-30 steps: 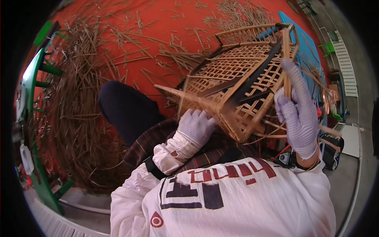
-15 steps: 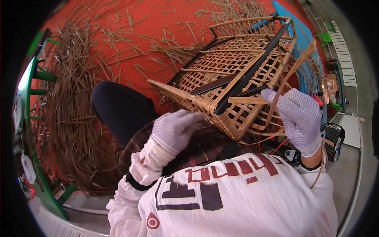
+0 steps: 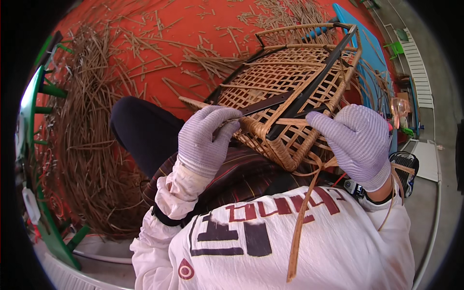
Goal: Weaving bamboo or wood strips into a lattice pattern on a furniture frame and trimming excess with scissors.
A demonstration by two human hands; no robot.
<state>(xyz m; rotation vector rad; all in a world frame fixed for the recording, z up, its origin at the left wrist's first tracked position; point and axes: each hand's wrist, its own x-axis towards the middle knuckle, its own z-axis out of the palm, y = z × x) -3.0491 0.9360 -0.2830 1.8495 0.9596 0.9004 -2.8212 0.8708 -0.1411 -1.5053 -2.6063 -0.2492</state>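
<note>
A woven rattan chair frame (image 3: 270,79) with black bars leans across my lap, slanting up to the right. My left hand (image 3: 205,137), in a striped pale glove, is closed at its near left edge. Those fingertips meet beside one end of a dark flat bar (image 3: 266,103); what they pinch is hidden. My right hand (image 3: 355,145), gloved alike, is closed over the near right corner. Its outstretched thumb presses a rattan strip (image 3: 292,122) that wraps the black bar. From below this hand, a loose strip end (image 3: 300,220) hangs over my white shirt.
Piles of brown rattan strips (image 3: 87,159) lie on the left, beside a green frame (image 3: 50,208). Cut pieces (image 3: 208,60) litter the red floor covering (image 3: 159,43). A blue panel (image 3: 369,53) stands behind the chair. My dark-clothed knee (image 3: 137,128) is left of the chair.
My left hand has moved up and right to the chair's edge. The long strip raised beside my right hand has dropped and now hangs over my shirt. My right hand has shifted slightly left.
</note>
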